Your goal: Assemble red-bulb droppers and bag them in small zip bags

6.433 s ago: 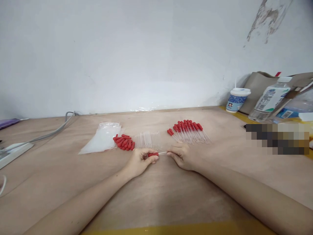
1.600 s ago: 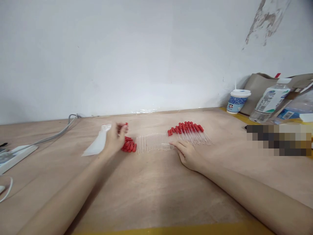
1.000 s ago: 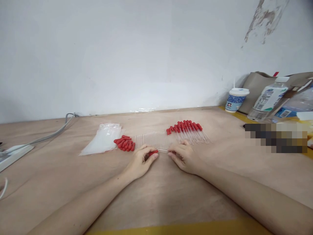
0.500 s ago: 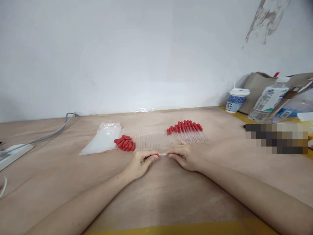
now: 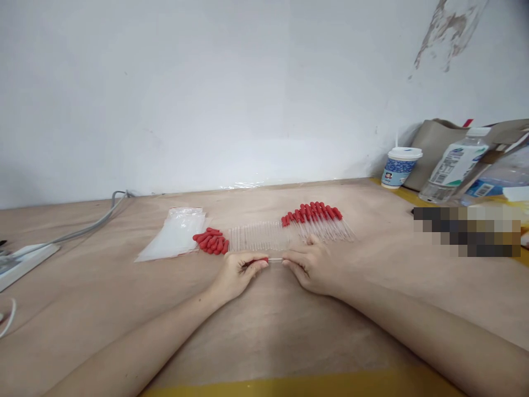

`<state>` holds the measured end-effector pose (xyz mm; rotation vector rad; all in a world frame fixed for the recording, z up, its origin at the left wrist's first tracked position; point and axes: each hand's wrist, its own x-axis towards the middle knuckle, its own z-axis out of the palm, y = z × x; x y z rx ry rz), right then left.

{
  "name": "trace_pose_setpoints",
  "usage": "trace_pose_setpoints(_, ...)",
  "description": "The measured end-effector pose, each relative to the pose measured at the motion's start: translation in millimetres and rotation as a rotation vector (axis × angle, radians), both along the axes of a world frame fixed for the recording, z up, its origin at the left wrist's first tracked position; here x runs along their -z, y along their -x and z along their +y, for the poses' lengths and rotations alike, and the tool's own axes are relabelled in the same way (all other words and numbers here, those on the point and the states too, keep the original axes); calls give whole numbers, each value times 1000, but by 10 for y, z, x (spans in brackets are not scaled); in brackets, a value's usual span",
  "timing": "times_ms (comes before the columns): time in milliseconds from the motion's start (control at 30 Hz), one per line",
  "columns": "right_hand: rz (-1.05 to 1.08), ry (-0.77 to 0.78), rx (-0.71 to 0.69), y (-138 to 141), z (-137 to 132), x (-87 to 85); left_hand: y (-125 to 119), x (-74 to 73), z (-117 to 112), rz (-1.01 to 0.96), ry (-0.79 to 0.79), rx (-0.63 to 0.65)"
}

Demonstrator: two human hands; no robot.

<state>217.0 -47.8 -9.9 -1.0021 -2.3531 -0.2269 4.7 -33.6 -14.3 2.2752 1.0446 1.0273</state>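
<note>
My left hand (image 5: 242, 275) pinches a red rubber bulb (image 5: 261, 259) between thumb and fingers. A clear glass dropper tube (image 5: 275, 260) runs from the bulb into my right hand (image 5: 312, 266), whose thumb and fingertips are closed on it. The tube lies level, its end by the bulb at or in the bulb's mouth; how deep, I cannot tell. Just beyond my hands is a row of bare glass tubes (image 5: 258, 237). Left of the row is a small pile of loose red bulbs (image 5: 212, 242). To its right lie several droppers with red bulbs fitted (image 5: 320, 215), side by side.
A stack of clear plastic bags (image 5: 177, 234) lies left of the loose bulbs. At far left are a white power strip (image 5: 31, 264) and a grey cable (image 5: 91, 226). A paper cup (image 5: 400, 168), a plastic bottle (image 5: 454, 168) and a beige bag (image 5: 427, 146) stand at right by the wall.
My right hand has shifted slightly, its wrist and forearm a bit lower. The bulb and tube stay held between both hands in nearly the same place.
</note>
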Motion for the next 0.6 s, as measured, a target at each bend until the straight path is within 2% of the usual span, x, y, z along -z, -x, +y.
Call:
trace_pose_setpoints(133, 76, 271, -37, -1, 2, -25, 3, 8, -5, -34, -31, 5)
trace_pose_setpoints(233, 119, 353, -71, -22, 39, -37, 7, 16, 4, -43, -21, 13)
trace_pose_setpoints(367, 183, 302, -52, -68, 76, -23, 16, 20, 31, -20, 66, -14)
trace_pose_setpoints(500, 127, 192, -69, -102, 100, 64, 15, 21, 50, 36, 134, 0)
trace_pose_setpoints(600, 113, 91, -96, -84, 106, 114, 14, 43, 63, 5, 184, 28)
